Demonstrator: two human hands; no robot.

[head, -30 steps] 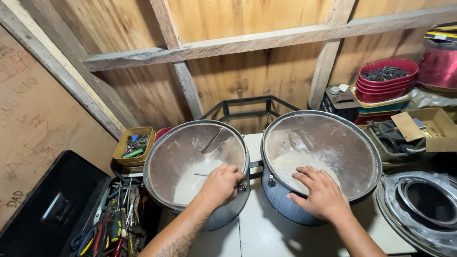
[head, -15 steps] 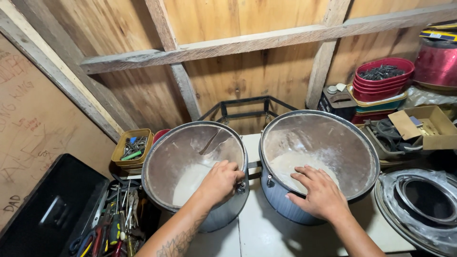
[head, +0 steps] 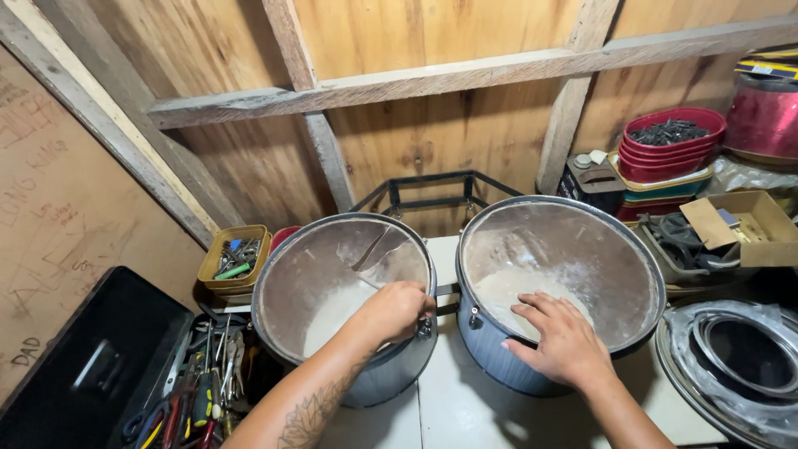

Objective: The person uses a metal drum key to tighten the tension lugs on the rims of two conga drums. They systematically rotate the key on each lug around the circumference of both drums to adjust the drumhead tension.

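Observation:
Two joined grey drums stand side by side on a white table (head: 465, 407). The left drum (head: 309, 274) has a worn, torn skin. My left hand (head: 394, 311) is closed over its right rim near a lug, the fingers curled; a thin rod seen earlier is hidden now. The right drum (head: 582, 249) has a dusty whitish skin. My right hand (head: 565, 341) lies flat on that skin near the front rim, fingers spread.
An open black toolbox (head: 158, 382) with several hand tools sits at the lower left. A yellow tray of small parts (head: 234, 258) is behind it. Red bowls (head: 672, 141), a cardboard box (head: 748, 224) and a plastic-wrapped hoop (head: 740, 366) crowd the right. A black metal stand (head: 432, 187) is behind the drums.
My left hand has shifted slightly along the left drum's rim and closed tighter; the thin rod under it is no longer visible. My right hand stays flat on the right drum.

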